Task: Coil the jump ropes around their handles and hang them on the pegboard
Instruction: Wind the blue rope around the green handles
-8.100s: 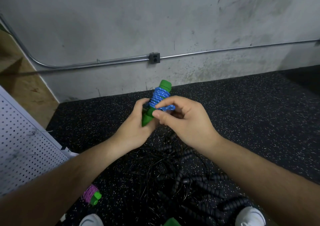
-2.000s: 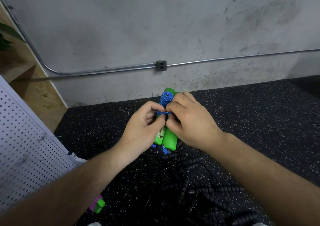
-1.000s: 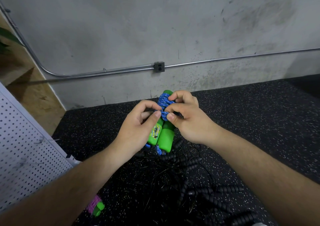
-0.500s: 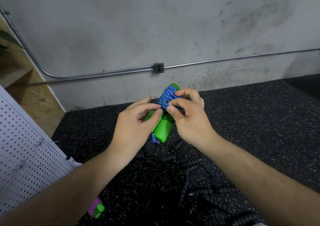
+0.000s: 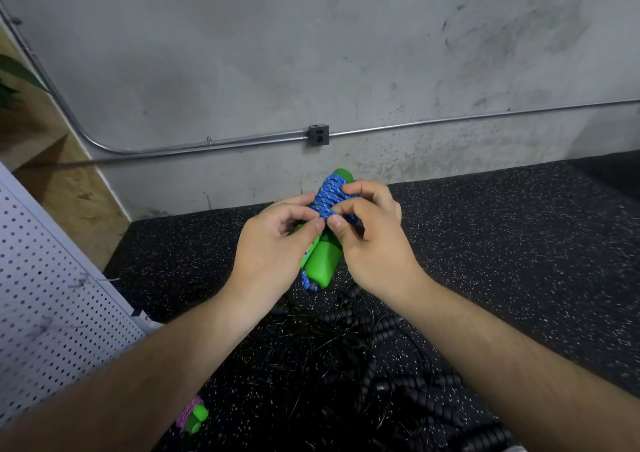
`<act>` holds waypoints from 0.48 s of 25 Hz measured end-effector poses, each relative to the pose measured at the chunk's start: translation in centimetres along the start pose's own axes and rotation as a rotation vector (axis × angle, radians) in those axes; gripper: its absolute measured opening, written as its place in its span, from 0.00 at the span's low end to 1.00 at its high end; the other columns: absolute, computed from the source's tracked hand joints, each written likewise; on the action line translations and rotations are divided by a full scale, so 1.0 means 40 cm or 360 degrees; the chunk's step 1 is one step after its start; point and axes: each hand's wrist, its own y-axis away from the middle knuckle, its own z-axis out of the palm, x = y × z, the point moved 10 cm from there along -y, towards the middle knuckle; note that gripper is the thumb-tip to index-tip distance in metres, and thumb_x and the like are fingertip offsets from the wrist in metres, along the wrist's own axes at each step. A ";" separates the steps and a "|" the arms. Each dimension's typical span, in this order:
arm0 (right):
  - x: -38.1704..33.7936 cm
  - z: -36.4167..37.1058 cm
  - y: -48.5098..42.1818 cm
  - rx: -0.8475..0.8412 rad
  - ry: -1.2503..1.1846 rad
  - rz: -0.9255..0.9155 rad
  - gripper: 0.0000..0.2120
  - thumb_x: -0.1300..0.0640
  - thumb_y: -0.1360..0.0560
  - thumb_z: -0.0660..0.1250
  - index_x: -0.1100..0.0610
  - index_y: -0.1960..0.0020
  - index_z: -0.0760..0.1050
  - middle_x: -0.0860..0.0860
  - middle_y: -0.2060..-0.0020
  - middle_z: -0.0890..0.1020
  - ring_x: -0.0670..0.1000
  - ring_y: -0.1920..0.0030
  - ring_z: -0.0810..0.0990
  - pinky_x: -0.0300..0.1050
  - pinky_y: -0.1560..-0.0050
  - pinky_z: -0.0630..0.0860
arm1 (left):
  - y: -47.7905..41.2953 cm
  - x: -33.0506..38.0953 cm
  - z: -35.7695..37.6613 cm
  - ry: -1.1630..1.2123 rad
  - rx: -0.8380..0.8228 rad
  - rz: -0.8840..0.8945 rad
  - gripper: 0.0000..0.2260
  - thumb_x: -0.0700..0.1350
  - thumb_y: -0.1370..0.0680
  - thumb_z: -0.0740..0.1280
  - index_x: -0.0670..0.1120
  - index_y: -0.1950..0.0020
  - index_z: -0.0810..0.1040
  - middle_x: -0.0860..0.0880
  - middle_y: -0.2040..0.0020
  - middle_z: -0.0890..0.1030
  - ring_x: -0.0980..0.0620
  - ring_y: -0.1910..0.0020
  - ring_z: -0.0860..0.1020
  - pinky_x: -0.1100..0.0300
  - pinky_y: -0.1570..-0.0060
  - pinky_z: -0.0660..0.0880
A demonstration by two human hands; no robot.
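Plainly, the blue rope [image 5: 329, 197] is wound in tight turns round the upper half of two green handles [image 5: 323, 261], which are held side by side in the air above the floor [image 5: 519, 243], in front of the wall. The left hand [image 5: 273, 254] curls round the handles. The right hand [image 5: 370, 240] has a close grip, thumb and forefinger pinching the lowest turns. Whether the loose end is tucked under a turn is hidden by the thumbs.

The handles are smooth, glossy plastic cylinders with rounded ends, so the turns could probably slide up and off the top cap if either pinch eases. The handles might also scissor apart and slacken the whole coil. The rope is a woven braid flecked light and dark blue, and it looks springy enough to unwind itself.

Directly below lies a black tangle [image 5: 363, 354] of thin cords and ribbed sleeves, where a dropped loop would likely snag. The floor is dark speckled rubber. At the left leans the white perforated pegboard [image 5: 52, 295], and near it a purple coil [image 5: 192, 417] on green handles lies unhung.
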 end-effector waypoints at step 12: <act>-0.042 0.036 0.009 -0.0227 0.0576 -0.0500 0.14 0.52 0.18 0.63 0.42 0.34 0.77 0.51 0.38 0.69 0.57 0.41 0.66 0.47 0.39 0.72 | -0.015 -0.025 -0.023 -0.0280 0.0070 0.0015 0.06 0.36 0.25 0.67 0.45 0.60 0.79 0.54 0.45 0.83 0.61 0.55 0.82 0.66 0.54 0.73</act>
